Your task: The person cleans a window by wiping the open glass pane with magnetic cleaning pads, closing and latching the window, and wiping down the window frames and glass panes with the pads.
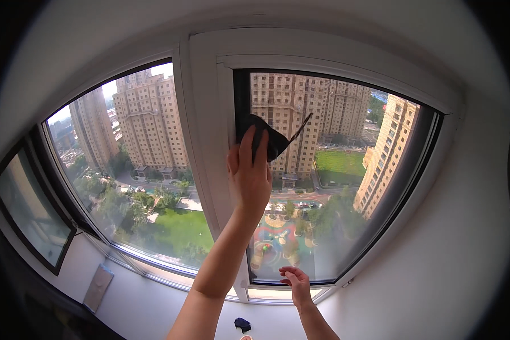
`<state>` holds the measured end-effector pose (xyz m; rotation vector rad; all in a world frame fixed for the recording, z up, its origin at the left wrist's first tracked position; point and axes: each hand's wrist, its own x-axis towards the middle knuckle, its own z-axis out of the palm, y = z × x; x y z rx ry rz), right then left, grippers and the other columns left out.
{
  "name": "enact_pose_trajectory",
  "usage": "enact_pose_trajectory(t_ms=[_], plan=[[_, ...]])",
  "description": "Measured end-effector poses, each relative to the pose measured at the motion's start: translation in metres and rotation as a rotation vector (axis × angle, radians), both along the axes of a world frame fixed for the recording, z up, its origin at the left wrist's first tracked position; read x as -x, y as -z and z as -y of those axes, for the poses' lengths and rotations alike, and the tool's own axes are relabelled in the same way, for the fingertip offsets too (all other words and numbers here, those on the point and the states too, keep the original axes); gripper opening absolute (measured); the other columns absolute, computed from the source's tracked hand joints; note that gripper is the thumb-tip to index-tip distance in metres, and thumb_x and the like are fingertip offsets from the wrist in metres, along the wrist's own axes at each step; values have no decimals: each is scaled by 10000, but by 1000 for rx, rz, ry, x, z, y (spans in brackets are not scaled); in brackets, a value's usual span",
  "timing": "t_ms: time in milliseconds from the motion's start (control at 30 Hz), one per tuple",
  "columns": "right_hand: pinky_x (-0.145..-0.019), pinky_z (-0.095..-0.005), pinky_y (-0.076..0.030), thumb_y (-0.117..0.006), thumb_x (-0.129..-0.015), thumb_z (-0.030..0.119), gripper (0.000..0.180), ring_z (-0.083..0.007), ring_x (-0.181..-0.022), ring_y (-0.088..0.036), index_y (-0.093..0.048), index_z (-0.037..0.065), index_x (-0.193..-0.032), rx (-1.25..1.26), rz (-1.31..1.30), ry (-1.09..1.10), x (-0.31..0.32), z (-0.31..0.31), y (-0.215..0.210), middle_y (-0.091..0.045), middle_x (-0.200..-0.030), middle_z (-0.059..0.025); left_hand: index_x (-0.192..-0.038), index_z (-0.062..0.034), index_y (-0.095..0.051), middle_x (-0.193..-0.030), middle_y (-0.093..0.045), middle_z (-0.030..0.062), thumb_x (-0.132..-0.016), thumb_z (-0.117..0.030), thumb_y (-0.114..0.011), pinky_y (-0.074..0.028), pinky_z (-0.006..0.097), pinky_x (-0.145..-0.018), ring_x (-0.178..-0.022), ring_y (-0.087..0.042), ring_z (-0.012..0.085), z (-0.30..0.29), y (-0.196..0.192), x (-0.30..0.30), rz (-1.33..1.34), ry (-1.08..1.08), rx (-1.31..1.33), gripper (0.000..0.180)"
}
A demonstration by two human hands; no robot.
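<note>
- White walls [430, 255] are surrounding a wide window, whose pale frame [204, 102] is bending across the view.
- Tall buildings [147, 116] are standing outside, with a green lawn [339, 167] and a colourful playground [280, 235] lying below them.
- Reaching up from the lower edge, the left hand [252, 173] is holding a black pad [276, 140] near the upper left corner of the right-hand pane [337, 258]; its fingers are spreading over the pad and gripping it.
- From the pad's right side, a thin dark cord [300, 128] is sticking out and slanting upward across the pane.
- Lower down, the right hand [297, 279] is hovering at the pane's bottom edge, its fingers bending loosely and leaving a narrow gap by the thumb; whether it is touching the window, I cannot tell.
- At far left, a small dark-framed sash [37, 209] is standing open.
- Beneath that sash, a flat pale slab [99, 288] is leaning at a slant.
- Near the bottom, a dark blue bundle [242, 324] is lying between the forearms.
</note>
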<state>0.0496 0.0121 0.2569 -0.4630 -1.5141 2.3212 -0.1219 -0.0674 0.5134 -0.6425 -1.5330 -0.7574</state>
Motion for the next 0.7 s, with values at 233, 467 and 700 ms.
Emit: enact_pose_trajectory(t_ms=[233, 467, 700], plan=[[-750, -283, -507, -493, -873, 41, 182, -162, -907, -597, -628, 7, -990, -21, -52, -78, 0, -32, -17, -648, -971, -102, -1115, -64, -625, -1289, -476, 115, -600, 80, -576, -378, 394, -940, -1046, -446, 317, -4, 133, -24, 240, -91, 66, 537], [-759, -295, -509, -486, -866, 29, 190, -172, -905, -600, -624, -3, -994, -39, -31, -138, 2, -56, -23, -648, -962, -114, -1068, -6, -608, -1171, -546, 161, -672, 61, -522, -420, 435, -888, -1006, -518, 355, -8, -23, 9, -21, -114, -51, 411], [-742, -284, -505, -500, -856, 27, 193, -170, -890, -608, -626, -19, -995, -9, -66, -64, -17, -94, -21, -651, -947, -118, -1081, 41, -549, -1113, -540, 210, -761, 41, -505, -412, 452, -869, -980, -508, 379, -92, -92, -18, -174, -34, -403, 323]])
